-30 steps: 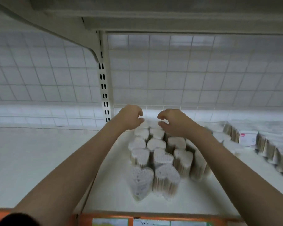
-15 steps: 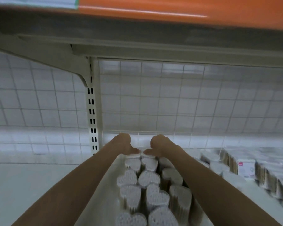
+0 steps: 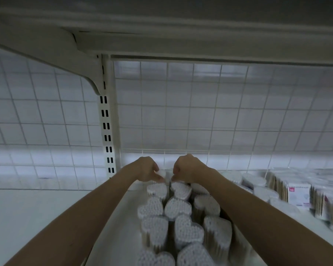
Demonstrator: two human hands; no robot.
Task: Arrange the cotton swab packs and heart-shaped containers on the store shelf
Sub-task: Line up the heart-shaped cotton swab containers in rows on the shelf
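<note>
Several heart-shaped containers (image 3: 178, 208) full of cotton swabs stand in rows on the white shelf (image 3: 37, 217), running from the front edge to the back. My left hand (image 3: 148, 168) and my right hand (image 3: 186, 167) reach to the back of the rows, side by side. Their fingers curl down onto the rearmost heart-shaped containers (image 3: 162, 173), which they mostly hide. Whether either hand grips one is unclear. Flat cotton swab packs (image 3: 298, 194) stand on the shelf to the right.
A wire grid back panel (image 3: 200, 112) closes the shelf behind the hands. A slotted upright post (image 3: 107, 131) stands to the left of them. The upper shelf's underside (image 3: 181, 25) hangs close overhead. More round swab tubs (image 3: 254, 182) sit beside the packs.
The view has tilted up and down while both hands stayed at the back of the rows; their fingers now curl lower onto the rearmost containers.
</note>
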